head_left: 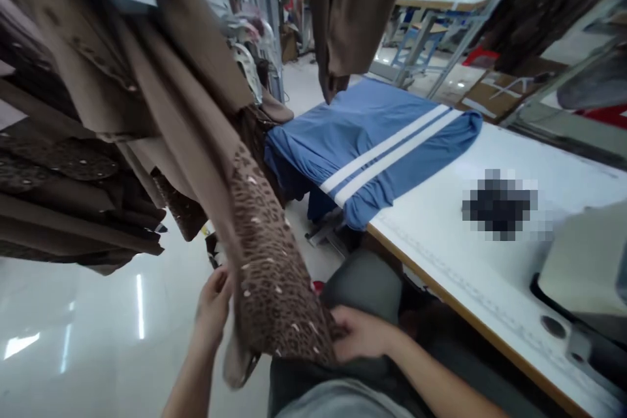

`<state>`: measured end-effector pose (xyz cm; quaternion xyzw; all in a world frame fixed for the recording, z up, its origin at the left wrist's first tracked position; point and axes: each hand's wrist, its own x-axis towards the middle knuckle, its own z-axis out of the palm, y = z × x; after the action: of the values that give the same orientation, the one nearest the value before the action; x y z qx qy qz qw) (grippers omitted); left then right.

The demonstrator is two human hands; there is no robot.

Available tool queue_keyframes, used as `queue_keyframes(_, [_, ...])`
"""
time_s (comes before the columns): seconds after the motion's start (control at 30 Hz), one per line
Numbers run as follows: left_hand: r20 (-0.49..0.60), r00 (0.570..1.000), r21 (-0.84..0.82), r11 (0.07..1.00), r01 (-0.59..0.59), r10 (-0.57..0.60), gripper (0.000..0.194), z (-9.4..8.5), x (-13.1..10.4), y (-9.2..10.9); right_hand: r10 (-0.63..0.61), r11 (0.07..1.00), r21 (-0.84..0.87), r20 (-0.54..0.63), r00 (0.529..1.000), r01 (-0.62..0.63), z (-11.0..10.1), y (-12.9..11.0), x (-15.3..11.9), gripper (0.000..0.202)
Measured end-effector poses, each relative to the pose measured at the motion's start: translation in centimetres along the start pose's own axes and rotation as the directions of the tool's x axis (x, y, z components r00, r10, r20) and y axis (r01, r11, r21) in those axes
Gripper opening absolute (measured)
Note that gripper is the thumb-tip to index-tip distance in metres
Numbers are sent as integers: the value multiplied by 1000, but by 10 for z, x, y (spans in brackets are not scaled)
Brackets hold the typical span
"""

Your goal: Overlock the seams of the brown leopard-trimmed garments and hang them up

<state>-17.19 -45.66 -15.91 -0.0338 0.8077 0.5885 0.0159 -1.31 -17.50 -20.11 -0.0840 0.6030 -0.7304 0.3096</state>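
A long brown garment piece (279, 261) with a leopard pattern and small shiny spots hangs down from the upper left to my lap. At its right edge, my right hand (360, 333) is closed on the patterned fabric, the fingertips partly hidden by it. On the other side my left hand (215, 294) is closed at the plain brown edge, thumb and fingers pinching the cloth beside a small dark piece. The lower end of the garment rests near my knees. More brown garments (63, 189) hang at the left.
To the right is a white table (441, 235) with a wooden edge, a blue cloth with white stripes (372, 137) over its far end and a sewing machine (588, 261). Brown garments (357, 6) hang above. A cardboard box (509, 88) stands behind the table.
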Motion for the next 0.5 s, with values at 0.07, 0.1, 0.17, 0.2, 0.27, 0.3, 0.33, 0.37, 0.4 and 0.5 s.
queue_keyframes(0.07, [-136,990,-150,987,-51,30,47,32,33,-1,64,987,142,97,993,-77,-16,-2,-22,53])
queue_keyframes(0.1, [-221,974,-209,973,-94,47,50,46,51,2,101,973,197,104,989,-120,-22,-3,-23,54])
queue_keyframes(0.17, [-307,949,-296,941,-164,69,49,68,86,13,133,962,251,-110,985,-102,-26,-3,-6,54])
queue_keyframes(0.2, [-317,945,-329,925,-190,81,45,75,98,20,115,967,253,-312,943,-35,-25,-2,9,54])
queue_keyframes(0.27, [-306,945,-381,895,-231,113,40,83,109,35,18,974,174,-690,723,141,-22,1,41,54])
queue_keyframes(0.3, [-306,943,-397,882,-253,133,38,85,110,42,-11,971,145,-766,643,189,-21,2,54,55])
queue_keyframes(0.33, [-314,937,-408,869,-280,154,37,88,110,50,-28,967,128,-805,593,219,-20,4,63,56])
queue_keyframes(0.37, [-320,931,-416,857,-305,176,36,91,109,57,-33,964,127,-814,579,234,-19,5,69,56])
queue_keyframes(0.4, [-319,927,-424,845,-325,196,37,95,109,64,-35,961,133,-814,580,244,-19,7,70,56])
queue_keyframes(0.5, [-253,937,-471,816,-335,239,43,113,119,87,-47,952,135,-821,569,274,-17,9,60,53])
